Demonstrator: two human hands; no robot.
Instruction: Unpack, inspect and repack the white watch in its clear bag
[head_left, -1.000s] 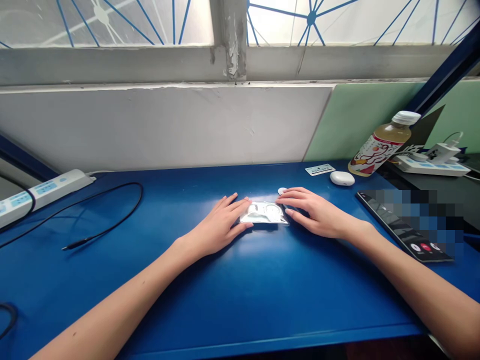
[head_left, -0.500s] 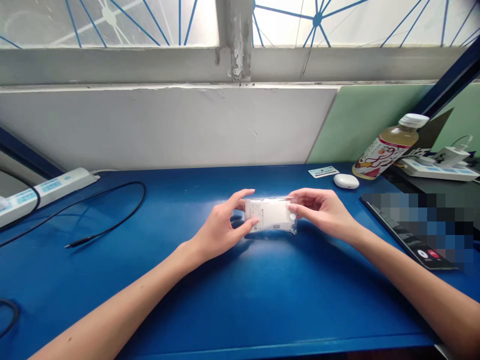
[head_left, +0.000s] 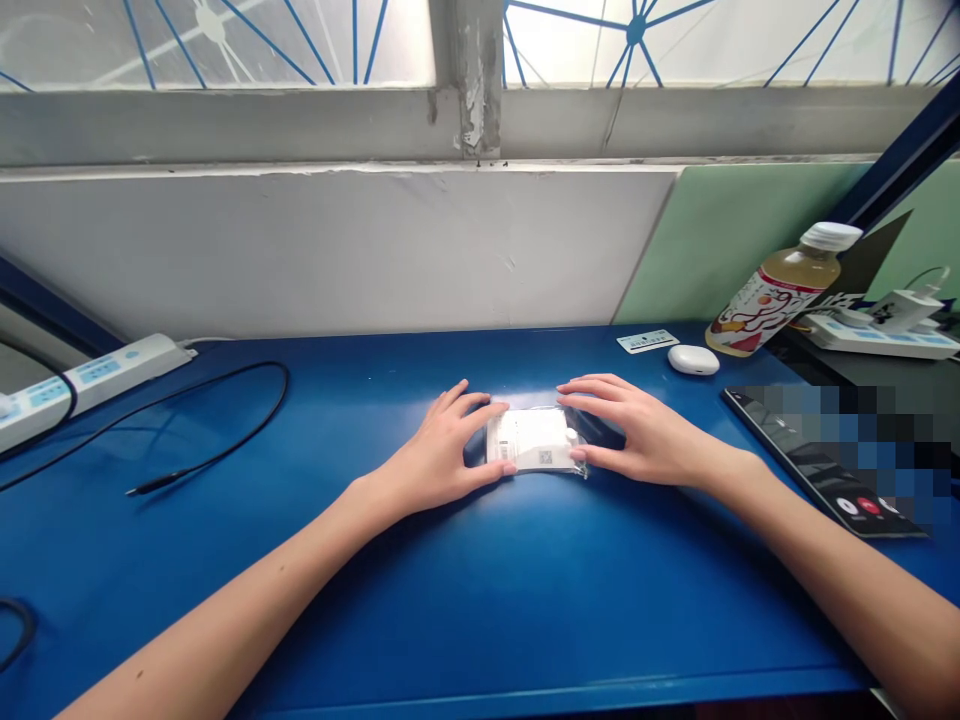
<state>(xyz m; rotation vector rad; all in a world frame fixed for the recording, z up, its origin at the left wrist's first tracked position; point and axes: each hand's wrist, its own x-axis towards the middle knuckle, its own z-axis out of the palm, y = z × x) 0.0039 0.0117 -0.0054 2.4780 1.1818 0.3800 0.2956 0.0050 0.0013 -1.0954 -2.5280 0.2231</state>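
**Both hands at the ends of a small clear packet on the blue table**

A small clear plastic packet (head_left: 535, 441) with a white insert lies flat on the blue table (head_left: 480, 600), label side up, with a tiny printed code near its lower edge. The left hand (head_left: 435, 460) rests at the packet's left end, thumb tip touching the lower left corner and fingers curled around the upper left edge. The right hand (head_left: 637, 435) meets the right end, thumb at the lower right corner, fingers spread over the top right. Both hands pinch loosely on the packet between thumb and fingers; whether it is pressed down or only steadied is hard to tell from this angle.

Beyond the right hand's fingertips lie a white card (head_left: 648, 342) and a white earbud case (head_left: 693, 359), with a drink bottle (head_left: 780, 290) farther out in the same direction. Just outside the right wrist sits a dark phone (head_left: 810, 455), its screen partly blurred. Well away from the left hand, a black cable (head_left: 225, 440) curves across the table toward a white power strip (head_left: 90, 380) at the far left edge
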